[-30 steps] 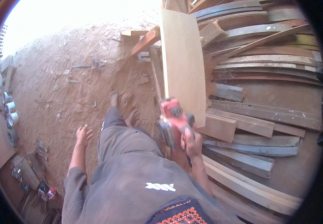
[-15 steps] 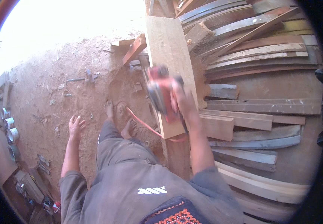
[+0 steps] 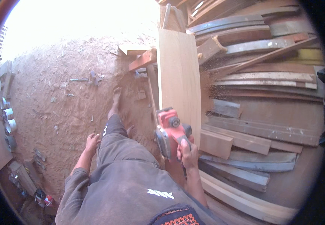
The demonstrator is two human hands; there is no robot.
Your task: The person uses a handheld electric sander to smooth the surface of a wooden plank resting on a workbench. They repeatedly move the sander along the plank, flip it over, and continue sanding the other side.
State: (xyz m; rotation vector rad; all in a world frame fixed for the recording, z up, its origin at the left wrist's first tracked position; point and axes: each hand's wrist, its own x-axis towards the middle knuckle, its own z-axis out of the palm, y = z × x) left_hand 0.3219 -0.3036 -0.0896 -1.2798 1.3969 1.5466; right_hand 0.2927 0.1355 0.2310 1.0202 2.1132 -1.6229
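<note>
My right hand [image 3: 187, 153] is wrapped round the rear handle of a red and black electric planer [image 3: 171, 125]. The planer rests on the near part of a wide, pale wooden board [image 3: 179, 71], which runs lengthwise away from me. Wood chips fly off to the right of the board. My left hand [image 3: 92, 143] hangs free beside my left thigh, holding nothing, its fingers loosely bent and partly apart. The near end of the board is hidden behind the planer and my right arm.
Stacked planks and beams [image 3: 260, 127] fill the right side. A reddish wooden block [image 3: 143, 60] juts out left of the board. On the sandy ground lies a hammer-like tool [image 3: 93, 78]. Several paint cans [image 3: 8, 114] stand at the far left.
The planer and my right hand have drawn back along the board toward me. My left hand has dropped closer to my thigh, its fingers less spread. The view has shifted.
</note>
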